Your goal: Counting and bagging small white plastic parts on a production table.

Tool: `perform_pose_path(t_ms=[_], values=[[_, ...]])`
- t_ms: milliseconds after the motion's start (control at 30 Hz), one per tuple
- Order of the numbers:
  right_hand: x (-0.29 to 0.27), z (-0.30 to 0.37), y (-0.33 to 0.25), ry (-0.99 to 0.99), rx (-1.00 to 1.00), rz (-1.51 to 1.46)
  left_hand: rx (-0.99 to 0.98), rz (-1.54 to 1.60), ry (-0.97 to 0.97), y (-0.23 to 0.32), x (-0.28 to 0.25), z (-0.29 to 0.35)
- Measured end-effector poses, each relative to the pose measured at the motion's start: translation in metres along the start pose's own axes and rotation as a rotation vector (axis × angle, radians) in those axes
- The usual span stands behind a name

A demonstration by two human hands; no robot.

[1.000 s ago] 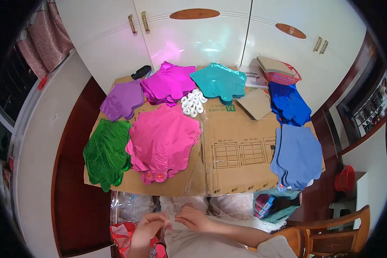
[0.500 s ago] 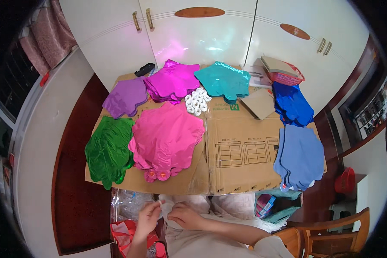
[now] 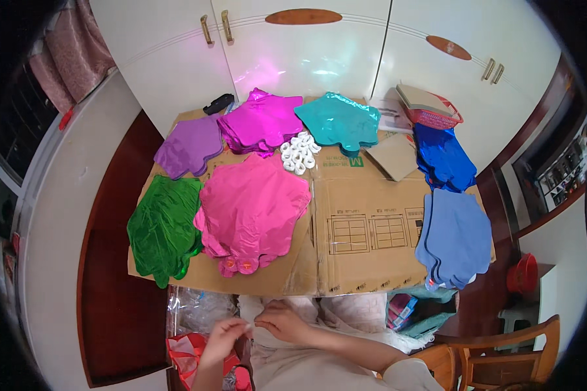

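Note:
Below the cardboard's near edge, my two hands are close together over my lap. My left hand (image 3: 224, 337) is closed in a pinch, a tiny pale bit showing at its fingertips. Palm down and curled, my right hand (image 3: 284, 323) is just beside it; what its fingers hold, if anything, is hidden. Nearest on the cardboard (image 3: 365, 267) lies a stack of pink foil balloons (image 3: 254, 205), flat and uninflated. Green foil balloons (image 3: 164, 225) lie left of it. Behind the pink stack sits a cluster of small white coils (image 3: 299, 154), apparently ribbon.
Purple (image 3: 188, 148), magenta (image 3: 264, 120), teal (image 3: 339, 124), dark blue (image 3: 445, 156) and light blue (image 3: 458, 238) foil stacks line the cardboard. A pink basket (image 3: 440, 117) stands back right. A red bag (image 3: 186, 355) is at lower left; a wooden chair (image 3: 509, 355) at lower right.
My left hand has turned and dropped slightly, its fingertips now pointing toward my right hand. The right hand has shifted slightly up and to the right. The foil stacks have not moved.

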State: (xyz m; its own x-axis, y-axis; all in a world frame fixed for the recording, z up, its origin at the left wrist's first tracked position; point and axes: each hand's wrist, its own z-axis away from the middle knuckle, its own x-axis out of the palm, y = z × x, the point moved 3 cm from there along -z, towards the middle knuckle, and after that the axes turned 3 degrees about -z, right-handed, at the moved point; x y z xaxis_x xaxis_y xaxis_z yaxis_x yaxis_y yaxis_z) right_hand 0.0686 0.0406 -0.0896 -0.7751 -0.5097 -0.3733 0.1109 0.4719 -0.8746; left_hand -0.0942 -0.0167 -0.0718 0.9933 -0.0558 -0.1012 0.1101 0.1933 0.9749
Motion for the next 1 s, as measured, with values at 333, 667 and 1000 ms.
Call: perform_pose_path(t_ms=[333, 667, 1000], values=[[0.006, 0.002, 0.006, -0.049, 0.014, 0.019, -0.132, -0.415, -0.214, 0.002, -0.001, -0.005], [0.053, 0.005, 0.057, -0.223, 0.159, 0.003, 0.006, 0.739, 0.268, 0.044, -0.035, -0.002], [0.044, 0.001, 0.053, -0.357, 0.185, 0.042, 0.661, 0.651, 0.36, 0.188, -0.071, 0.043]])
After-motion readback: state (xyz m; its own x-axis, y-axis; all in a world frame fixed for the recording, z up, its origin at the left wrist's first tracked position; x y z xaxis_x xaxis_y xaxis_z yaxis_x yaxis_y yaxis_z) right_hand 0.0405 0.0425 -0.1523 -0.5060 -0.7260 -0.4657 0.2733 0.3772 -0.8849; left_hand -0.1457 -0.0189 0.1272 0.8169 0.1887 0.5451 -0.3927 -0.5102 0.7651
